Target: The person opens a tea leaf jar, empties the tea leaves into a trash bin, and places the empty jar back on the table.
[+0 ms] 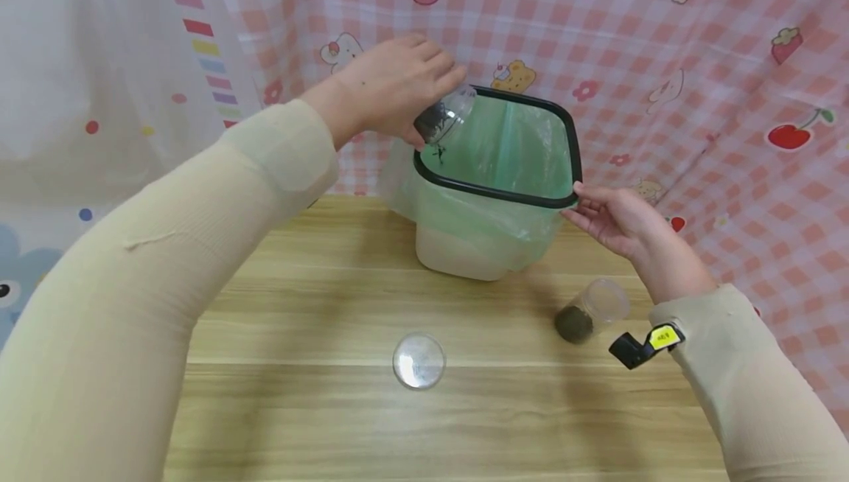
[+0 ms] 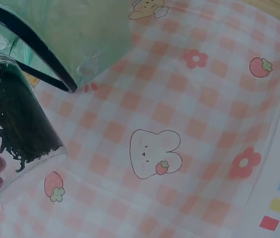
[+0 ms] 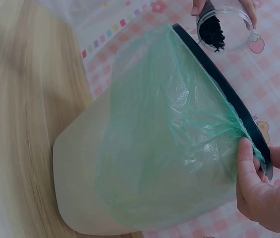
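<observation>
My left hand grips a clear plastic jar and tips it over the left rim of a trash bin. Dark, curly shreds like loose tea leaves lie along the jar's side, and some bits spill at its mouth in the head view. A green bag lines the bin and folds down outside, under a black rim ring. At the bin's right front corner, my right hand pinches that ring and the bag between thumb and fingers.
On the wooden table a second clear jar with dark contents stands near my right forearm. A clear round lid lies in front of the bin. Behind the bin hangs a pink checked curtain.
</observation>
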Action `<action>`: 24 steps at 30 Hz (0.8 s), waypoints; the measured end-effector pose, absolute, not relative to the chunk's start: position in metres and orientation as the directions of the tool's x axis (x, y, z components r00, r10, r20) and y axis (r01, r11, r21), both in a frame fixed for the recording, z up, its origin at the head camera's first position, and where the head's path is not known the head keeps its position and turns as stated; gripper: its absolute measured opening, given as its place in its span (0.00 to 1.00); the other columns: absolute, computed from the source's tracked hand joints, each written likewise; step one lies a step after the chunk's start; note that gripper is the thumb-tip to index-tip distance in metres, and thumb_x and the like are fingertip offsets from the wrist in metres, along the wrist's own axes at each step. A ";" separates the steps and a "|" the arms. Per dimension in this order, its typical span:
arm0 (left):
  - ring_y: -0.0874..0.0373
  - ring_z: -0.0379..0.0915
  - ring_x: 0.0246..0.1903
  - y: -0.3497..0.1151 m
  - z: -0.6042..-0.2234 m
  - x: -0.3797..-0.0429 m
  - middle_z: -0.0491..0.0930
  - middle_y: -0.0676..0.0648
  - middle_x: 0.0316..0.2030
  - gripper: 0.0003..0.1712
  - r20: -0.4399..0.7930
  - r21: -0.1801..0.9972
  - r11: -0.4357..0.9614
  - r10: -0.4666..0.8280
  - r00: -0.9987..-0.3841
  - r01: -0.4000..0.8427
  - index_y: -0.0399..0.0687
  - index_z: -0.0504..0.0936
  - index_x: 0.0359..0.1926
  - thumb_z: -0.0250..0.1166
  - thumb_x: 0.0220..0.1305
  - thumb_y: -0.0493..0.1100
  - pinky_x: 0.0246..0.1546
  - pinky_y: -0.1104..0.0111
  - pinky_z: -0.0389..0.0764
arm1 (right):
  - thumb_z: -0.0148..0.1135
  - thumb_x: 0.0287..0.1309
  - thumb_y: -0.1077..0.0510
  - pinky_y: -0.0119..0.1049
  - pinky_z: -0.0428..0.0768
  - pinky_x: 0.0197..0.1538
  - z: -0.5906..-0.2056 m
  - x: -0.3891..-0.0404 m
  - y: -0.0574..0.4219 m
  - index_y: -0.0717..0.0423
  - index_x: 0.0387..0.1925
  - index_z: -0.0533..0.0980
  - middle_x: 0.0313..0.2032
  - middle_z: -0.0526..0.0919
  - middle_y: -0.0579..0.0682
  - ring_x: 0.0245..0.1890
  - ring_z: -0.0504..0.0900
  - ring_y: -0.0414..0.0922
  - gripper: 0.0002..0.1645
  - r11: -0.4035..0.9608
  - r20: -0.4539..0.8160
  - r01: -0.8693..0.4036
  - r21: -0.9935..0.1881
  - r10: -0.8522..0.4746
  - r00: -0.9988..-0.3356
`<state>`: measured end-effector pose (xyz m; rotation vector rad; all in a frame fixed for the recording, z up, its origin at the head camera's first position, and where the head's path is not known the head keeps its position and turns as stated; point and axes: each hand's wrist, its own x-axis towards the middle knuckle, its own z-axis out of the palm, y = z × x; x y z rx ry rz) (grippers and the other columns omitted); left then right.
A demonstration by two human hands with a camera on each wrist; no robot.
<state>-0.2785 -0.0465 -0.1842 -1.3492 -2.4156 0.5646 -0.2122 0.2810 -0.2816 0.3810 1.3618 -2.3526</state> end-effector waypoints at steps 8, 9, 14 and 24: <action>0.38 0.60 0.59 -0.045 -0.181 -0.278 0.66 0.32 0.59 0.55 0.006 -0.545 0.423 0.865 -0.501 0.724 0.33 0.57 0.66 0.70 0.48 0.61 0.64 0.50 0.57 | 0.53 0.62 0.68 0.37 0.81 0.43 -0.282 -0.214 0.281 0.64 0.30 0.75 0.28 0.76 0.53 0.31 0.80 0.44 0.06 -0.450 -0.423 0.470 -0.759 -0.207 -0.882; 0.38 0.60 0.59 -0.045 -0.180 -0.278 0.65 0.32 0.59 0.55 0.001 -0.551 0.422 0.863 -0.506 0.719 0.33 0.57 0.66 0.69 0.48 0.62 0.64 0.50 0.56 | 0.53 0.62 0.68 0.37 0.81 0.43 -0.282 -0.214 0.281 0.64 0.30 0.75 0.28 0.76 0.53 0.31 0.80 0.43 0.05 -0.449 -0.424 0.471 -0.759 -0.208 -0.882; 0.37 0.59 0.59 -0.046 -0.180 -0.278 0.65 0.31 0.59 0.55 -0.002 -0.552 0.430 0.857 -0.516 0.715 0.33 0.56 0.67 0.69 0.49 0.62 0.64 0.50 0.56 | 0.54 0.61 0.68 0.37 0.81 0.43 -0.281 -0.215 0.281 0.64 0.31 0.74 0.29 0.77 0.53 0.32 0.80 0.44 0.04 -0.450 -0.425 0.473 -0.757 -0.210 -0.880; 0.39 0.60 0.60 -0.043 -0.184 -0.278 0.65 0.31 0.60 0.55 -0.034 -0.567 0.366 0.884 -0.465 0.738 0.32 0.56 0.66 0.68 0.50 0.62 0.64 0.51 0.56 | 0.54 0.61 0.69 0.37 0.81 0.44 -0.283 -0.214 0.282 0.65 0.33 0.74 0.30 0.78 0.54 0.33 0.81 0.45 0.02 -0.457 -0.414 0.462 -0.760 -0.208 -0.886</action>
